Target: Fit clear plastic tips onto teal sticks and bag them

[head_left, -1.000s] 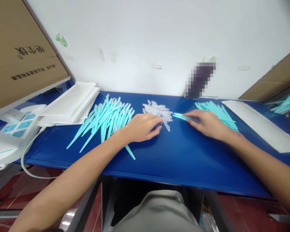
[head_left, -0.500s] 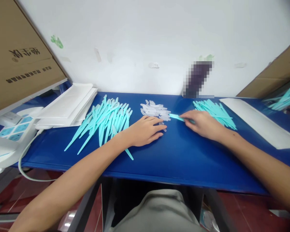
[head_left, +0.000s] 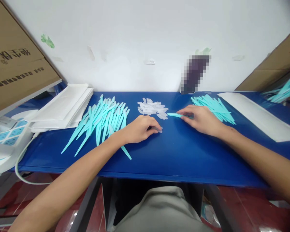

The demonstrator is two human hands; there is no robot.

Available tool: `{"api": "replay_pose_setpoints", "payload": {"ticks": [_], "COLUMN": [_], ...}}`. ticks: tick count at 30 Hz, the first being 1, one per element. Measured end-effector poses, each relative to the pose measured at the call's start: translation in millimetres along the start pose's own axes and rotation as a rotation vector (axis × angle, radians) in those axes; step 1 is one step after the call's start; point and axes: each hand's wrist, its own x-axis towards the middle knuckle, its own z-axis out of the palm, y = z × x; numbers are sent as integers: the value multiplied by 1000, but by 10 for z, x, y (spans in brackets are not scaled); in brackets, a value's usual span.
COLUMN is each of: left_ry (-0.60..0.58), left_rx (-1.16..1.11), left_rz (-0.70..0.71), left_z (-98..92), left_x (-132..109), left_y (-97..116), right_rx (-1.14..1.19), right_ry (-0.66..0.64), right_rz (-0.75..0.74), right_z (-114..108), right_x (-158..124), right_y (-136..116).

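Note:
My left hand [head_left: 140,128] rests on the blue table [head_left: 174,151] with its fingers curled, pinching a small clear plastic cap [head_left: 159,130] just in front of the heap of clear caps [head_left: 152,108]. My right hand [head_left: 201,119] holds a turquoise plastic stick [head_left: 174,114] by one end, its tip pointing left toward the cap heap. A large pile of turquoise sticks [head_left: 103,120] lies left of my left hand. A smaller pile of turquoise sticks [head_left: 214,104] lies behind my right hand.
A stack of white pouches [head_left: 62,106] sits at the back left, beside a white device with a cable [head_left: 4,141]. Cardboard boxes [head_left: 16,61] stand at both sides. A long white pouch [head_left: 253,116] lies at the right. A blurred dark object [head_left: 194,74] leans on the wall.
My left hand has drawn back from the cap heap and curled its fingers on one clear cap. My right hand with the stick has shifted slightly left.

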Motion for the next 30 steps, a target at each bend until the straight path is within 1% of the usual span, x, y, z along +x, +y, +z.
{"api": "replay_pose_setpoints", "payload": {"ticks": [4, 9, 11, 14, 16, 18, 22, 25, 30], "left_ry": [24, 36, 42, 57, 75, 87, 83, 78, 76], "left_rx": [-53, -31, 0, 54, 85, 112, 155, 150, 156], "left_rz": [-78, -91, -77, -37, -20, -21, -53, -76, -64], "left_z": [3, 8, 8, 5, 2, -2, -13, -22, -35], "left_x": [5, 5, 4, 5, 7, 7, 4, 3, 8], "left_y": [-2, -24, -33, -39, -42, -47, -61, -64, -68], "right_rx": [22, 71, 146, 355, 496, 610, 754, 758, 631], "right_ry": [38, 71, 96, 104, 76, 17, -102, -143, -179], "right_rz": [31, 70, 110, 177, 204, 229, 277, 290, 252], "right_z": [11, -1, -18, -59, -98, -137, -162, -135, -107], "right_x": [3, -1, -3, 2, 6, 6, -12, -25, -28], "right_y": [0, -27, -67, -152, -215, -273, -340, -353, -378]}}
